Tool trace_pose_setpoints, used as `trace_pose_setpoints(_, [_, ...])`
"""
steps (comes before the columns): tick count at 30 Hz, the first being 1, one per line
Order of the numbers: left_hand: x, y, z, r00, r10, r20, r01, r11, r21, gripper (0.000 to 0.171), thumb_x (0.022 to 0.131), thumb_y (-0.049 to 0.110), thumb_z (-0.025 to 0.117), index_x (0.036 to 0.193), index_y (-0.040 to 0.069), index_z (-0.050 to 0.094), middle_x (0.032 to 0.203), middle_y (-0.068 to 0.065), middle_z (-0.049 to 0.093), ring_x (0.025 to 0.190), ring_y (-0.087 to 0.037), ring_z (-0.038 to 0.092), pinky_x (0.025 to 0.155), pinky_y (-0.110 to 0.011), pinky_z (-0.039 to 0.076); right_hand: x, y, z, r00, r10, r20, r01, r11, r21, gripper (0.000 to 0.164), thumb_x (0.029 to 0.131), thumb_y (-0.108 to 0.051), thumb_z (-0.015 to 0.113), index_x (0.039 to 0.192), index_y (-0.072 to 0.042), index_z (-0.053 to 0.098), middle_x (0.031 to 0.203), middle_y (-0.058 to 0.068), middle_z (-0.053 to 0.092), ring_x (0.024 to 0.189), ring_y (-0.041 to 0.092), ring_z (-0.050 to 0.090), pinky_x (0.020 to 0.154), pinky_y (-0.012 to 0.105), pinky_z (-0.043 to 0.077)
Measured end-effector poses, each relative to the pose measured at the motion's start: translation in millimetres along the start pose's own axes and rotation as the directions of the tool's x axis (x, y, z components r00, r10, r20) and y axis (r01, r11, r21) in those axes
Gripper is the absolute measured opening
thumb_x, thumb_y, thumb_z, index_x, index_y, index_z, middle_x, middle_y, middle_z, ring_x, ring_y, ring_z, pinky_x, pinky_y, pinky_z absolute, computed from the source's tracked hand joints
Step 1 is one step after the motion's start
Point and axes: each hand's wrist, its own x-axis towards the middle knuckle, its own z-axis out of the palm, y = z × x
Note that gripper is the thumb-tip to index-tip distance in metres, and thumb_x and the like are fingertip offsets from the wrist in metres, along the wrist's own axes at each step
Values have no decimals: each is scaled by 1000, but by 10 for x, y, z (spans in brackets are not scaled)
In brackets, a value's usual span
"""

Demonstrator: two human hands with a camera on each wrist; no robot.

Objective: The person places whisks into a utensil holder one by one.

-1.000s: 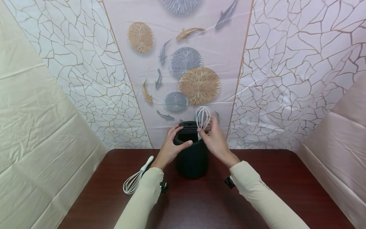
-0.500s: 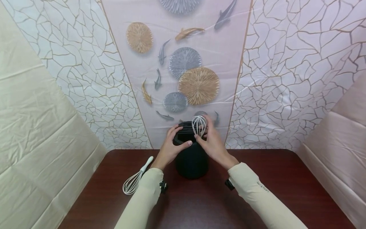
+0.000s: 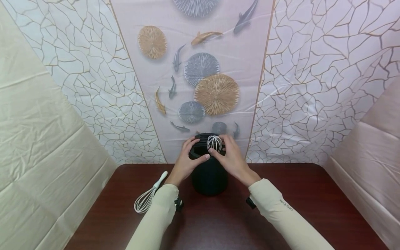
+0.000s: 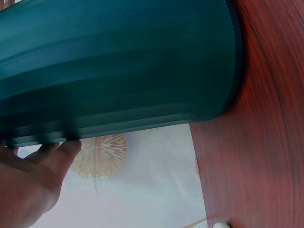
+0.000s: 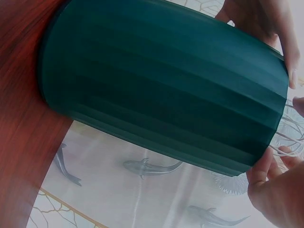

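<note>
Near desk: a glossy red-brown wooden desk (image 3: 212, 225) carries everything; two cream sleeves (image 3: 150, 218) cross its near part.
Loose whisk: a white-handled whisk with a white wire balloon (image 3: 154, 188) lies on the left of the desk, beside the left sleeve, handle pointing far and right; it has stayed put.
Left hand: the left hand (image 3: 184, 163) grips the container's rim from the left, thumb at the near edge and fingers over the left and far part; this steadying hold is unchanged.
Right hand: the right hand (image 3: 234, 161) pinches the second whisk's wires between thumb and fingers at the right of the rim, lower than a second ago.
Container: a tall, dark green, ribbed round container (image 3: 209, 177) stands upright on the desk, with dark slots at the far side of its top.
Held whisk: a second whisk with a white wire balloon (image 3: 215, 143) has sunk; its wires now show at the container's mouth, the handle hidden. The lowering seems nearly done, though whether it touches bottom cannot be told.
Far backdrop: a pale cloth printed with fish and round discs (image 3: 215, 93) hangs beyond.
</note>
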Motion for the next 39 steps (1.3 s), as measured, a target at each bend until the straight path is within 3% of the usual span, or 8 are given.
trace_pose_setpoints(9, [5, -25, -5, 1000, 3, -2, -3, 1000, 13, 83, 87, 56, 83, 158, 27, 49, 171, 8, 26, 157, -25, 26, 124, -60, 26, -17, -6, 7, 1000, 28, -6, -28, 1000, 4, 58, 98, -27, 79, 141, 2, 53, 137, 21, 55, 116, 34, 62, 99, 47, 56])
trace_pose_setpoints(25, [12, -31, 0, 1000, 17, -11, -17, 1000, 5, 83, 87, 56, 83, 157, 27, 50, 169, 11, 28, 156, -23, 26, 124, -58, 25, -17, -69, -18, 999, 9, 34, -7, 999, -52, 63, 98, -24, 79, 148, 2, 51, 137, 22, 57, 119, 36, 60, 99, 47, 56])
trace_pose_setpoints(32, [9, -27, 6, 1000, 0, -10, 0, 1000, 8, 83, 87, 57, 83, 157, 28, 49, 170, 10, 27, 157, -24, 26, 125, -59, 25, 8, -60, -55, 999, 7, 41, -9, 1000, 29, 61, 99, -23, 77, 147, 4, 51, 139, 23, 54, 126, 36, 56, 100, 51, 55])
trace_pose_setpoints(39, [8, -1, 13, 1000, 9, -17, -9, 1000, 6, 82, 88, 51, 84, 157, 24, 50, 169, 8, 29, 156, -22, 27, 126, -56, 24, 26, 9, -157, 999, -7, 48, 3, 995, 95, 59, 101, -27, 75, 147, 2, 53, 143, 20, 52, 128, 38, 56, 103, 54, 52])
